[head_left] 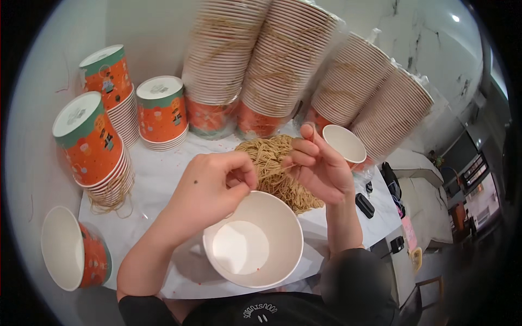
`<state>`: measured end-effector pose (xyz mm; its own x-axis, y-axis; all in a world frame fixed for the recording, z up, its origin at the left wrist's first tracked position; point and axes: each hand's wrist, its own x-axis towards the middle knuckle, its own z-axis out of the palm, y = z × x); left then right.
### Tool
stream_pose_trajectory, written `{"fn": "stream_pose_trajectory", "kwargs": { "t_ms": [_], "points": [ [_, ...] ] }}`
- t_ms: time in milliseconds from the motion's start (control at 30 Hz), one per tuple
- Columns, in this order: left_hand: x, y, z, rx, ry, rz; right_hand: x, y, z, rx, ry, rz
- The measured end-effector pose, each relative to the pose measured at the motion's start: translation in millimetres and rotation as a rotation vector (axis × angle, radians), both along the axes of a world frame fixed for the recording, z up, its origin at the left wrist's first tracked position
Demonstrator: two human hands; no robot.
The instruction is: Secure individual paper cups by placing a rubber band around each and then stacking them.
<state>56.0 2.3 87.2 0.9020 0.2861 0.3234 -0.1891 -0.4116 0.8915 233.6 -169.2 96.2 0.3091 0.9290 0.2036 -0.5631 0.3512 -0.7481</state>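
Observation:
A large white paper bucket (291,239) stands mouth up in front of me, its inside bare apart from a tiny red speck. Over its far left rim, my left hand (217,182) is closed in a pinch on a thin tan cord. My right hand (326,165) is raised to the right, palm toward me, thumb and fingers curled together on the cord. The strand between the hands is faint. Behind them lies a loose heap of tan cord (296,201), partly covered by my right hand.
Tall wrapped bucket stacks (288,60) line the back. Upside-down orange-and-green stacks (89,141) stand left, beside a bucket lying on its side (95,255). A small white cup (345,144) sits behind my right hand; a black case (365,205) lies near the table's right edge.

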Motion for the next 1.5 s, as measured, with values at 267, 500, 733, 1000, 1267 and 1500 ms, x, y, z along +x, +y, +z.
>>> {"fn": "stream_pose_trajectory", "kwargs": {
  "t_ms": [267,500,733,1000,1267,1500],
  "points": [
    [-6,5,6,0.069,0.133,-0.075,9,-14,13,0.059,-0.074,-0.176],
    [-5,3,9,0.213,0.246,-0.079,15,-20,17,0.103,-0.248,-0.334],
    [1,-13,8,0.122,-0.225,0.096,-37,-16,17,-0.14,-0.808,-0.446],
    [-12,-16,15,0.097,-0.163,-0.007,-46,-16,17,-0.147,-1.223,-0.405],
    [-26,-26,18,0.269,-0.077,0.024,-51,-26,29,-0.062,-1.503,-0.482],
    [-47,-26,-3,0.561,0.142,-0.918,-38,-44,35,-0.084,-1.482,-0.85]
  ]
}}
